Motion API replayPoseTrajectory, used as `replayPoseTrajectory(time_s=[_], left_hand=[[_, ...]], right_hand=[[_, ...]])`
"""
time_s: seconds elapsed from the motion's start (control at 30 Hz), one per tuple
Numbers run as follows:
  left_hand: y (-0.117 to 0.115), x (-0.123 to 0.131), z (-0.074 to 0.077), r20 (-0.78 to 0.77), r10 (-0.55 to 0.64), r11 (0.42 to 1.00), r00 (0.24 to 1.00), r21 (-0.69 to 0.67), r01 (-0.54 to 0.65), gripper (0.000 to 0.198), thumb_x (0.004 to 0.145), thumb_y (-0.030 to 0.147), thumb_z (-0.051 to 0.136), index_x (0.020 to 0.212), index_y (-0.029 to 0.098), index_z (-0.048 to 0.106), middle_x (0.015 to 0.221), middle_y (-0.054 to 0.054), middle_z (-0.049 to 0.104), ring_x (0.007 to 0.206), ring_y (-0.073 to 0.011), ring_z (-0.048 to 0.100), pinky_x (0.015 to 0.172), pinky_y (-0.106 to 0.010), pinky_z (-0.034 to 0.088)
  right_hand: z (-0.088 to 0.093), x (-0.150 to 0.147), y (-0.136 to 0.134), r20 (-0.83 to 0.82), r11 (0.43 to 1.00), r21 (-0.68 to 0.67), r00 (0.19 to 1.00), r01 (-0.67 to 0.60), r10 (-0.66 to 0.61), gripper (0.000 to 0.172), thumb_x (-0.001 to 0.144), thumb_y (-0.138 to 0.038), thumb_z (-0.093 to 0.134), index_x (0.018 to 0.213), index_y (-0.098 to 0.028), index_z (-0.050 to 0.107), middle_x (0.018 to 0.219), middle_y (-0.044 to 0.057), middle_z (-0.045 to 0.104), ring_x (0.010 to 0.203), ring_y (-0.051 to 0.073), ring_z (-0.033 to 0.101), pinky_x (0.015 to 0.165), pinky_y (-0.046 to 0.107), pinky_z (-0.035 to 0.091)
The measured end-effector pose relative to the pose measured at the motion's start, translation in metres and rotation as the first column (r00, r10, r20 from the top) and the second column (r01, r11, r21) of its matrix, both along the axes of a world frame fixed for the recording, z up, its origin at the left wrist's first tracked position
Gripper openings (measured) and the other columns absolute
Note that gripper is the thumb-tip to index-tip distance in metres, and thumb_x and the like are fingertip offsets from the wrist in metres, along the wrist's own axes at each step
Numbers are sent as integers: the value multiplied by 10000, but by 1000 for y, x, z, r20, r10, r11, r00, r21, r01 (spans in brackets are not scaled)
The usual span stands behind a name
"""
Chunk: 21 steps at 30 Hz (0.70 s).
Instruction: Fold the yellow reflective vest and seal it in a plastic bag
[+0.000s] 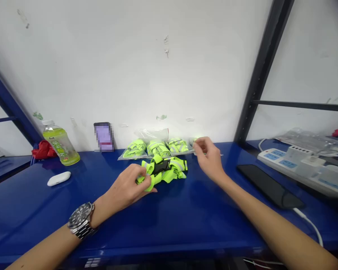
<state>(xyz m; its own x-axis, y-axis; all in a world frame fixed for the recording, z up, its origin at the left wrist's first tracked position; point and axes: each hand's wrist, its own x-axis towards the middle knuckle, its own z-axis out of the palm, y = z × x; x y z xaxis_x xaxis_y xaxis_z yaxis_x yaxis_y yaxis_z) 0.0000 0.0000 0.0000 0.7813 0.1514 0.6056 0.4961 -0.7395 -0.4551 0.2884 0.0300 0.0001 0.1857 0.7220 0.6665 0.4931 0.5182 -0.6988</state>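
L wrist wears a metal watch [81, 220]. L hand [129, 188] is curled shut on 1 end of a neon-yellow reflective strap [165, 169] w/ black buckle, lying loose mid-table [171, 213]. R hand [210, 157], fingers pinched, grips a clear bag's [198, 150] edge. Behind: 3 clear bags [157, 148], each w/ a folded strap inside. Far L: green drink bottle [60, 142], label unreadable.

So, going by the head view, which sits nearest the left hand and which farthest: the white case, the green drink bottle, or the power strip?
From the left hand:
1. White case, on the blue shelf to its left.
2. Green drink bottle, farther left and back by the wall.
3. Power strip, far off on the right side, beyond the right hand.
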Motion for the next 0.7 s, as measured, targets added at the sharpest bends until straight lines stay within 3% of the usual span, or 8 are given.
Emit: replayPoseTrajectory(time_s=[0.07,0.13,0.2,0.27,0.4,0.47,0.6,0.7], left_hand=[[-5,4,1,-44,-32,999,999,36,33,266,810,351,682,901,160,521,869,-66,489,759,-180,485,654,-327,473],[-10,8,0,-105,-46,998,993,31,49,309,809,415,669,904,152,538,859,-75,515,758,-192,496,671,-349,479],[-13,11,-1,-147,-50,999,988,6,51,342,811,450,653,926,142,560,881,-101,551,785,-216,524,700,-377,484],[-15,11,-2,-143,-45,999,989,-19,43,311,818,426,642,924,141,576,953,-132,591,846,-245,561,750,-408,479],[-16,8,-2,-143,-18,996,990,-87,5,159,842,321,581,821,164,568,1101,-138,615,1082,-294,560,921,-463,416],[-16,7,-2,-186,-1,992,983,-120,-22,157,854,312,549,796,166,555,1098,-141,611,1069,-282,564,934,-471,406],[-16,7,-3,-214,93,990,972,-83,-113,168,863,316,543,810,157,545,1052,-155,591,835,-239,577,728,-410,465],[-16,5,-3,-166,136,987,977,-64,-149,125,852,270,555,802,157,535,1057,-164,567,809,-230,560,662,-364,460]], right_hand=[[6,-11,-12,293,973,88,939,-213,179,147,886,-344,497,893,-212,561,874,62,637,818,201,590,782,349,479],[8,-24,-23,562,927,73,783,-368,266,194,871,-355,548,982,-201,586,948,79,631,941,232,560,880,395,449],[6,-33,-29,728,921,15,636,-390,257,286,875,-369,552,1102,-195,573,1048,110,603,1027,269,518,904,445,436],[2,-37,-31,802,938,-22,554,-345,222,292,910,-355,505,1149,-196,554,1105,132,567,1057,288,493,872,462,450],[-4,-34,-28,851,959,-17,499,-283,163,230,928,-330,481,1095,-187,548,1087,145,530,1013,291,485,805,452,472],[-4,-31,-27,865,960,-6,480,-281,146,222,920,-327,495,1077,-176,539,1076,149,521,999,291,480,797,448,473],[3,-30,-29,873,948,32,471,-316,127,251,926,-312,482,1113,-150,518,1140,165,512,1065,297,456,863,446,452],[6,-29,-29,884,939,82,460,-334,86,241,946,-295,440,1111,-144,532,1139,166,539,1075,301,462,877,455,430]])
